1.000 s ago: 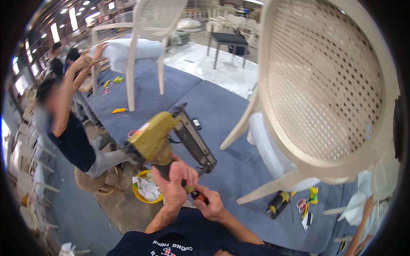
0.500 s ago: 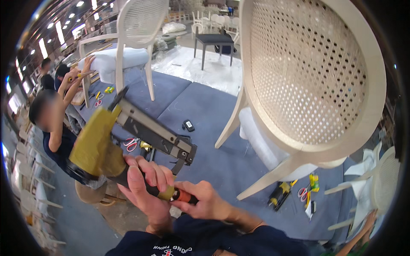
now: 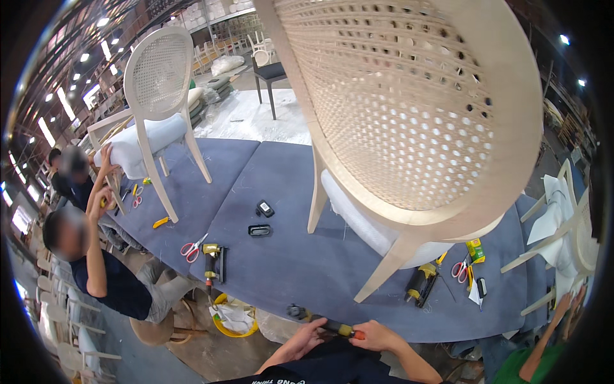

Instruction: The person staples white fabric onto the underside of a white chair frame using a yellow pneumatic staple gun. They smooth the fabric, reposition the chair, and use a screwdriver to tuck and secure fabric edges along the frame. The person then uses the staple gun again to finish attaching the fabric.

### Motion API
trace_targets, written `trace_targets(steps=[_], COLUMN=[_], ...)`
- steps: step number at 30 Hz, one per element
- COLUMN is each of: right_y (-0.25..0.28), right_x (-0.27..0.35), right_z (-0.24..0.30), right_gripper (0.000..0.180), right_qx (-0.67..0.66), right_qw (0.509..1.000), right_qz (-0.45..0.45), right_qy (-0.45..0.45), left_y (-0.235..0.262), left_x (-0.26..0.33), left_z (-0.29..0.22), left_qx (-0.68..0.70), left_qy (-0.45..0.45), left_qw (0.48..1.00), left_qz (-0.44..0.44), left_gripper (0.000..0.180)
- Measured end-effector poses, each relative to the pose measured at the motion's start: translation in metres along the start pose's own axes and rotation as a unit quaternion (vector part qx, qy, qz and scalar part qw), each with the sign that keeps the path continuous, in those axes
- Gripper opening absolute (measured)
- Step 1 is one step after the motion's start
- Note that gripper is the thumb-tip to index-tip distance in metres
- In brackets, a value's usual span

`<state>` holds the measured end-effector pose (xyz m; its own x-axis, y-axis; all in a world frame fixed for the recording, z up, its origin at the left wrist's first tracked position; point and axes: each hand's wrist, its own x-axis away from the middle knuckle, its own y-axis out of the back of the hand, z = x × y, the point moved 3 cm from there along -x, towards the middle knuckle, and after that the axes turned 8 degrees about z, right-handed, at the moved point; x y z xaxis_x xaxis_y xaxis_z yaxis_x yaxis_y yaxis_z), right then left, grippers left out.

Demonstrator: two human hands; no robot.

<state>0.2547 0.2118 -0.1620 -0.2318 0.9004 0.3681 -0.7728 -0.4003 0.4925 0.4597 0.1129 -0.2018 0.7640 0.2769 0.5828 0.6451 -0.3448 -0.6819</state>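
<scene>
Low at the near edge of the blue-covered table, my left hand is closed round a staple gun. Much of the tool is hidden by my fingers and its head is unclear. My right hand is closed at the handle's end, on the orange-red hose fitting. Beyond my hands stands a pale wooden chair with a round cane back and a white-covered seat.
Left on the table lie another staple gun, red-handled scissors and small black cases. A third staple gun and scissors lie right. A co-worker handles a second chair. A yellow basket stands below.
The staple gun has come down from high in front of me to the table's near edge, with both hands still on it. My view has shifted, showing more table and the basket.
</scene>
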Motion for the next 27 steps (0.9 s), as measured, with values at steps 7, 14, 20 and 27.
trace_targets(steps=[7, 14, 20, 27], right_y=[0.043, 0.009, 0.001, -0.01], right_x=[0.151, 0.186, 0.112, 0.096], right_z=[-0.109, -0.253, -0.314, -0.355], right_gripper=[0.033, 0.031, 0.027, 0.032], right_qx=[-0.04, 0.03, 0.174, 0.2], right_qw=[0.984, 0.941, 0.935, 0.969], right_qz=[-0.107, -0.295, -0.273, -0.144], right_qy=[-0.136, -0.161, -0.148, 0.011], left_y=[-0.101, -0.227, -0.22, -0.207], left_x=[-0.05, -0.102, -0.16, -0.168], left_z=[-0.026, -0.045, -0.037, -0.033], left_qx=[-0.492, -0.559, -0.441, -0.455], left_qy=[-0.171, -0.525, -0.611, -0.609], left_qw=[0.854, 0.608, 0.602, 0.592], left_qz=[0.015, -0.204, -0.265, -0.268], left_gripper=[0.039, 0.083, 0.082, 0.07])
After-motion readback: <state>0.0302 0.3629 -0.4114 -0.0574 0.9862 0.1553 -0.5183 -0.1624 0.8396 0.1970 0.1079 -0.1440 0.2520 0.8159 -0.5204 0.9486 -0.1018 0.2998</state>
